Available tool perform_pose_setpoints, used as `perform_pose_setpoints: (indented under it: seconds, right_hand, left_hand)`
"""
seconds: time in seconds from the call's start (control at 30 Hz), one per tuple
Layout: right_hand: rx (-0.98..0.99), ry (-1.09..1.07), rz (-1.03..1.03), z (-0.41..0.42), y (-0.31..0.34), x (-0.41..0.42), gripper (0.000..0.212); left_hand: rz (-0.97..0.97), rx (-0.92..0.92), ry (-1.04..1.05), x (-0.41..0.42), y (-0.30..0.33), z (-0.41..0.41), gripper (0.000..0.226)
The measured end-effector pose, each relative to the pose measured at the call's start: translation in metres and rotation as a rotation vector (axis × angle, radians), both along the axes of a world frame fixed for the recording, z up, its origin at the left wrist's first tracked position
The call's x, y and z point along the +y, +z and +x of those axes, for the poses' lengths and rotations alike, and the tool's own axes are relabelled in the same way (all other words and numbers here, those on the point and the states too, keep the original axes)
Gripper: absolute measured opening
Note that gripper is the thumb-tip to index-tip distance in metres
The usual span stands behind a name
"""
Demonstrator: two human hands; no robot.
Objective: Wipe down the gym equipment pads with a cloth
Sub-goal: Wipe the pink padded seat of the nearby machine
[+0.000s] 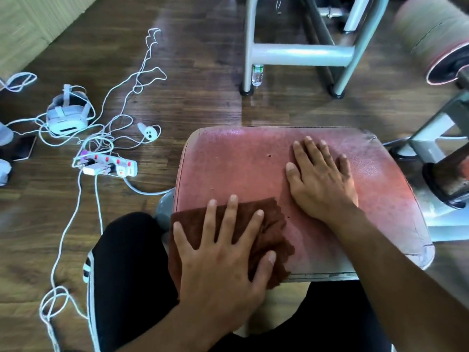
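Pressing cloth (269, 232) under left hand (223, 252) (flat).

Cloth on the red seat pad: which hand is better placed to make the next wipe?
Left. The left hand lies flat on the brown cloth at the red pad's near-left corner; the right hand rests on bare pad.

The scene was evenly and fairly brightly lit, with soft, faint shadows. A pale sheen of glare lay on the floor (203, 72) at upper centre of the frame, and the pad (241, 168) shone near its far edge. The corners were blurred and bent by the wide lens, most at upper right; the centre was sharper.
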State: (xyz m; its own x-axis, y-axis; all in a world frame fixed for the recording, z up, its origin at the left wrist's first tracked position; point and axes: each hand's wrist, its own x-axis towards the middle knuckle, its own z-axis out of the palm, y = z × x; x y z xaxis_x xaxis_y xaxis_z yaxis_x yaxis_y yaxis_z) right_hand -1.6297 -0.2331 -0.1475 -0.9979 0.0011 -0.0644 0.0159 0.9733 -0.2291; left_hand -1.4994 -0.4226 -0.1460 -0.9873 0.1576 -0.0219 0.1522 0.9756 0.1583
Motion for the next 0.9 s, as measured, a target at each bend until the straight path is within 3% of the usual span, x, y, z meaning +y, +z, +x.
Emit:
perform_pose_setpoints:
  seconds: [0.17, 0.27, 0.33, 0.4, 0.47, 0.53, 0.6, 0.77, 0.9]
  right_hand:
    - [-0.015, 0.004, -0.072, -0.002, 0.002, 0.006, 0.056]
    - [-0.029, -0.085, -0.47, -0.006, 0.016, 0.014, 0.047]
    - [0.046, -0.138, -0.701, 0.004, 0.035, 0.016, 0.045]
    - [0.131, -0.019, -0.564, 0.027, 0.049, 0.007, 0.054]
    - [0.104, 0.199, -0.366, 0.058, 0.053, -0.015, 0.065]
    - [-0.013, 0.371, -0.165, 0.081, 0.039, -0.04, 0.068]
    - [-0.039, 0.432, -0.015, 0.086, 0.021, -0.054, 0.064]
    - [-0.035, 0.3, 0.07, 0.031, 0.011, -0.046, 0.062]
    - [-0.093, 0.184, 0.045, -0.006, 0.013, -0.042, 0.068]
  left_hand:
    - [0.06, -0.078, -0.067, 0.047, 0.01, -0.033, 0.066]
    - [0.136, -0.133, -0.164, 0.069, 0.014, -0.055, 0.066]
    - [0.337, -0.188, -0.208, 0.06, 0.021, -0.061, 0.064]
    - [0.669, -0.158, -0.231, 0.037, 0.029, -0.065, 0.06]
    - [0.829, 0.016, -0.145, 0.008, 0.035, -0.074, 0.055]
    - [0.778, 0.175, -0.008, -0.018, 0.037, -0.088, 0.049]
    - [0.69, 0.207, 0.073, -0.035, 0.037, -0.102, 0.052]
    - [0.493, 0.053, 0.031, -0.044, 0.018, -0.121, 0.072]
    - [0.34, -0.02, 0.003, -0.03, 0.014, -0.139, 0.068]
